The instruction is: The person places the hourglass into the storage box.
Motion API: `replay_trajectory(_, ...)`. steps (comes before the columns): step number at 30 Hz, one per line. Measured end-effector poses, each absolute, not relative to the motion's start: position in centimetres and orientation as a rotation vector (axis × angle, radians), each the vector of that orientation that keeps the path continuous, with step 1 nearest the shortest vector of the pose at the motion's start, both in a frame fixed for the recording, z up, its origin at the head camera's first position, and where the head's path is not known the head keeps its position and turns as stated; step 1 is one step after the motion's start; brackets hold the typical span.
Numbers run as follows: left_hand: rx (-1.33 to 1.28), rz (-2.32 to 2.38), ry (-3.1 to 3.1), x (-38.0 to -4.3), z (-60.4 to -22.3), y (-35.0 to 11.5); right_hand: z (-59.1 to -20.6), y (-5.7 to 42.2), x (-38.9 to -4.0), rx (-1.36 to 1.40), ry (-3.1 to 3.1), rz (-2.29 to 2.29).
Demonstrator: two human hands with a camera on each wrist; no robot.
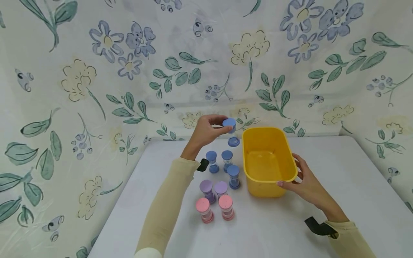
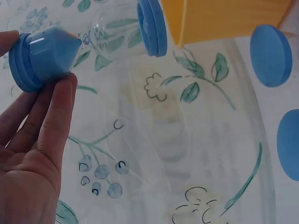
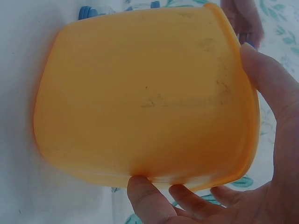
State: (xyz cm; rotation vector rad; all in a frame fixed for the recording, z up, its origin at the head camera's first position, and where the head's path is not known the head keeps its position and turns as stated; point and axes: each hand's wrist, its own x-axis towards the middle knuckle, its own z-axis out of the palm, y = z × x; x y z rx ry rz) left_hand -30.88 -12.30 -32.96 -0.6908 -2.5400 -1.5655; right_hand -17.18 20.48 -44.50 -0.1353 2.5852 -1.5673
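Observation:
My left hand (image 1: pixel 208 129) pinches a blue hourglass (image 1: pixel 233 139) by one end cap, holding it above the table just left of the yellow tub (image 1: pixel 258 189). In the left wrist view, blue sand sits in the bulb (image 2: pixel 53 49) by my fingers; the other bulb is clear. My right hand (image 1: pixel 304 182) grips the tub's right side, thumb at the rim and fingers along the wall. The tub's inside shows bare in the head view. Three more blue hourglasses (image 1: pixel 233 172) stand left of the tub.
Nearer on the white table (image 1: pixel 274 229) stand two purple hourglasses (image 1: pixel 206 187) and two pink hourglasses (image 1: pixel 226 202), partly grouped together. A floral cloth (image 1: pixel 206 71) hangs behind the table. Dark straps (image 1: pixel 317 226) show at my wrists.

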Motion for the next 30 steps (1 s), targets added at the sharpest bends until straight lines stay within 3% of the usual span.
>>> replay_trajectory(30, -0.922, -1.206, -2.875, -33.7, -34.9, -4.9, -44.6, 20.6, -17.4, -0.116, 2.577, -1.554)
